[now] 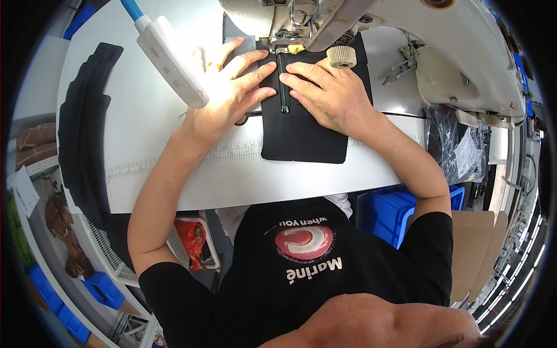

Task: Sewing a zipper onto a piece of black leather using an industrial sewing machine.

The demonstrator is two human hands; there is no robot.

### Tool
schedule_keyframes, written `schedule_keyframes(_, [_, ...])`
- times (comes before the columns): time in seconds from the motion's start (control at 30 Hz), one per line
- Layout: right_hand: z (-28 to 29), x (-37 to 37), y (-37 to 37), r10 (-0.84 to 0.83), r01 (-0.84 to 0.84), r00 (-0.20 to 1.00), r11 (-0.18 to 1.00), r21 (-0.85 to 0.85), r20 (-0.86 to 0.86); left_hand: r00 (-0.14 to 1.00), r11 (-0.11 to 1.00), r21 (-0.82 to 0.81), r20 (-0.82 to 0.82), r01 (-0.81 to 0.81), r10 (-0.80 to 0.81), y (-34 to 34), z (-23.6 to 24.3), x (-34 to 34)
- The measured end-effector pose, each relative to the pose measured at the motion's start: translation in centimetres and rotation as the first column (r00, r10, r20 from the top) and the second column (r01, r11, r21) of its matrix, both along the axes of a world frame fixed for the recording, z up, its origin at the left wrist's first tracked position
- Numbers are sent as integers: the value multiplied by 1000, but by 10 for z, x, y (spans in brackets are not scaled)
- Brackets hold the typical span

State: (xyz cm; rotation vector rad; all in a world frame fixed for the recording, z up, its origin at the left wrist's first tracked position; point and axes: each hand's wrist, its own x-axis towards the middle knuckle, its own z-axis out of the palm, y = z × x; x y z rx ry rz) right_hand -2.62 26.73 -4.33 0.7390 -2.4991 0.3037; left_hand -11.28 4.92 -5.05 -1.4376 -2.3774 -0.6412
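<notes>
White table [174, 156] with a printed ruler strip [232, 152] along its front edge. Lying on it: black fabric piece [304, 136] with a zipper [284, 87], at centre under the sewing machine [406, 35]; stack of black strips [84, 127] draped over the left edge; metal snips [397, 68] at right, beside the machine.

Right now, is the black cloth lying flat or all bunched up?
Flat. The black cloth lies spread on the table, pressed down by the left hand and right hand.

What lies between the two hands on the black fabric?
In the head view, a black zipper runs between the left hand and right hand.
</notes>
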Motion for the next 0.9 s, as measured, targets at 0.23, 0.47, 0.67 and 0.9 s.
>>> schedule_keyframes(0.23, [1,2,-3,-68,65,996,997,44,58,984,999,41,-177,-5,12,5,0,1])
schedule_keyframes(0.47, [2,2,3,-37,30,988,998,48,149,999,998,49,-29,33,-31,-3,-5,9])
schedule_keyframes(0.67, [5,7,0,-39,32,986,998,45,160,999,999,10,1,33,-33,-5,5,10])
schedule_keyframes(0.9, [5,5,2,-46,39,981,999,37,188,999,999,6,13,41,-41,-3,8,8])
